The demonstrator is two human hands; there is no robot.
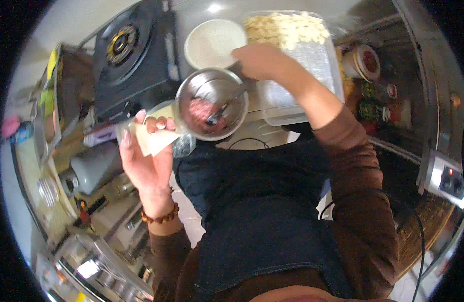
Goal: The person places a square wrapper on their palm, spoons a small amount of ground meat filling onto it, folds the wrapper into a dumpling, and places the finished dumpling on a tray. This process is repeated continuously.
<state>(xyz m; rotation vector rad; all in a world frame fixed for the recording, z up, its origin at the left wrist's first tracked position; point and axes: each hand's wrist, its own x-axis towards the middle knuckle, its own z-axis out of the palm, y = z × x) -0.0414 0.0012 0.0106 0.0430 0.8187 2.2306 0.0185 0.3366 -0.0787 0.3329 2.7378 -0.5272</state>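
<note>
My left hand (149, 151) is raised palm up at the left of the metal bowl, with a thin pale dough wrapper (154, 139) on its palm and fingers. My right hand (262, 62) is over the left edge of the clear plastic tray, fingers closed on the handle of a spoon-like utensil (228, 102). That utensil slants down into the round metal bowl (241, 117), its tip at pinkish minced filling (203, 108). Behind the metal bowl is a white bowl (213, 41). Rows of pale folded dumplings (288, 28) fill the far part of the plastic tray (336, 71).
A black gas stove (149, 71) stands at the back left. Under the left hand's fingertips and beside the metal bowl lie more pale wrappers (162, 112) and clear plastic (184, 145). A lidded tub (362, 63) and small jars (368, 102) are on the right. A grey gas cylinder (92, 166) is at lower left.
</note>
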